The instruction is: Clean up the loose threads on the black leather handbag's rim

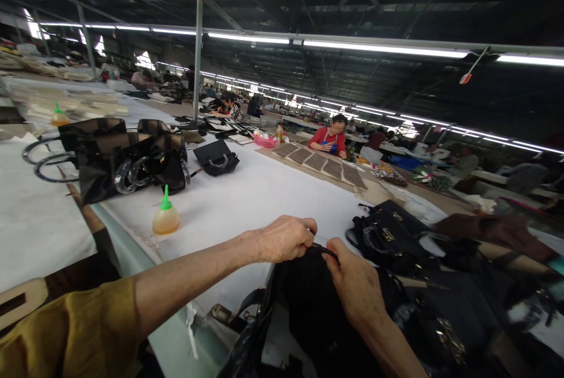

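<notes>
A black handbag (315, 301) stands in front of me at the table's near edge, its lower part running out of the picture. My left hand (284, 238) is closed in a pinch on the bag's top edge. Just to the right, my right hand (355, 278) grips the same dark rim between thumb and fingers. A small gap with a strip of the rim shows between the two hands. What lies under my left fingertips is hidden.
White-covered table (264, 190). Glue bottle (166, 216) with a green nozzle at left, black handbags (127, 154) behind it, a small black bag (215, 157) farther back. More black bags (392, 231) crowd the right. A person in red (328, 140) sits across, beside brown panels (319, 163).
</notes>
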Tool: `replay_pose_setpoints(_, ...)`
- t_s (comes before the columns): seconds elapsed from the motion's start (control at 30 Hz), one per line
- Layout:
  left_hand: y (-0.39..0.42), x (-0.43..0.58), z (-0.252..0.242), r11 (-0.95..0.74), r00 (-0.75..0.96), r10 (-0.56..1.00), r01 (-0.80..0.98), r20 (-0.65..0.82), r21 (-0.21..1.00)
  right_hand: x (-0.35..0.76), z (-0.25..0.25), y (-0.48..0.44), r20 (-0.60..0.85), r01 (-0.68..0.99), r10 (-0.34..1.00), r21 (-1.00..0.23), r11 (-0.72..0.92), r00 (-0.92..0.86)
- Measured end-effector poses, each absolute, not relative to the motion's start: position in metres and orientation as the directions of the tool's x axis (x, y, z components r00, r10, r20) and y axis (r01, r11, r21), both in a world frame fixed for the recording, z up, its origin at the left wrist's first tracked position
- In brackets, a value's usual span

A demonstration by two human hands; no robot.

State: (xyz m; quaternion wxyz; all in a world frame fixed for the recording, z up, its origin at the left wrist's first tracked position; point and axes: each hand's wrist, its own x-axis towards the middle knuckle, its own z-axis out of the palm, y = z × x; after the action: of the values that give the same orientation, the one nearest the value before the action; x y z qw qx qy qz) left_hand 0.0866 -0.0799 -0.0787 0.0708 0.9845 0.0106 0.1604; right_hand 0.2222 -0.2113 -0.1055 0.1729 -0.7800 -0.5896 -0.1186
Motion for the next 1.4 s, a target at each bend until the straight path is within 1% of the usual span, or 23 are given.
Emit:
replay_pose_setpoints(0.07, -0.079, 0.088, -0.079, -0.988, 0.950, 0.040, -0.009, 0.310, 0.156, 0.221, -0.104, -0.211, 0.380, 0.960, 0.881, -0.113, -0.257, 0.281)
replay_pose_setpoints(0.13, -0.078, 0.088, -0.081, -0.983, 0.943, 0.070, 0.011, 0.324, 0.182, 0.219, -0.103, -0.210, 0.375, 0.962, 0.886, -0.089, -0.258, 0.272)
replay_pose_setpoints(0.23, -0.077, 0.089, -0.083, -0.974, 0.929, 0.135, 0.060, 0.346, 0.218, 0.218, -0.103, -0.208, 0.390, 0.975, 0.896, -0.019, -0.222, 0.211)
replay_pose_setpoints(0.37, -0.076, 0.089, -0.086, -0.966, 0.931, 0.158, 0.077, 0.328, 0.248, 0.219, -0.103, -0.205, 0.368, 0.981, 0.915, 0.041, -0.192, 0.164)
replay_pose_setpoints(0.47, -0.076, 0.088, -0.087, -0.929, 0.919, 0.227, 0.106, 0.322, 0.354, 0.220, -0.100, -0.204, 0.325, 0.976, 0.926, 0.040, -0.214, 0.190)
replay_pose_setpoints(0.53, -0.076, 0.086, -0.084, -0.868, 0.907, 0.317, 0.159, 0.277, 0.470, 0.219, -0.094, -0.204, 0.274, 0.965, 0.930, 0.022, -0.262, 0.247)
replay_pose_setpoints(0.6, -0.079, 0.080, -0.079, -0.764, 0.892, 0.420, 0.250, 0.165, 0.594, 0.215, -0.087, -0.204, 0.197, 0.954, 0.935, -0.008, -0.299, 0.294)
replay_pose_setpoints(0.67, -0.085, 0.070, -0.072, -0.651, 0.862, 0.505, 0.359, 0.029, 0.669, 0.210, -0.078, -0.202, 0.132, 0.961, 0.952, -0.044, -0.271, 0.275)
replay_pose_setpoints(0.73, -0.094, 0.059, -0.064, -0.560, 0.823, 0.562, 0.449, -0.079, 0.696, 0.205, -0.070, -0.198, 0.074, 0.977, 0.977, -0.083, -0.195, 0.201)
replay_pose_setpoints(0.8, -0.104, 0.047, -0.060, -0.487, 0.788, 0.602, 0.490, -0.128, 0.723, 0.199, -0.065, -0.192, 0.016, 0.983, 0.989, -0.121, -0.141, 0.144)
replay_pose_setpoints(0.9, -0.117, 0.034, -0.063, -0.375, 0.718, 0.684, 0.500, -0.131, 0.781, 0.192, -0.066, -0.180, -0.006, 0.976, 0.996, -0.198, -0.087, 0.088)
replay_pose_setpoints(1.03, -0.118, 0.021, -0.083, -0.260, 0.622, 0.767, 0.526, -0.157, 0.810, 0.193, -0.068, -0.168, -0.028, 0.962, 0.999, -0.269, -0.035, 0.028)
replay_pose_setpoints(1.1, -0.109, 0.016, -0.092, -0.212, 0.642, 0.740, 0.504, -0.199, 0.837, 0.199, -0.065, -0.169, -0.044, 0.960, 0.999, -0.277, -0.031, 0.020)
replay_pose_setpoints(1.17, -0.095, 0.012, -0.097, -0.199, 0.706, 0.664, 0.486, -0.248, 0.851, 0.208, -0.058, -0.177, -0.039, 0.964, 0.999, -0.266, -0.027, 0.017)
replay_pose_setpoints(1.3, -0.067, 0.018, -0.095, -0.292, 0.848, 0.459, 0.425, -0.265, 0.857, 0.227, -0.050, -0.198, -0.046, 0.973, 0.996, -0.215, -0.081, 0.073)
replay_pose_setpoints(1.4, -0.057, 0.030, -0.095, -0.367, 0.896, 0.362, 0.391, -0.258, 0.844, 0.235, -0.054, -0.209, -0.069, 0.965, 0.992, -0.234, -0.116, 0.102)
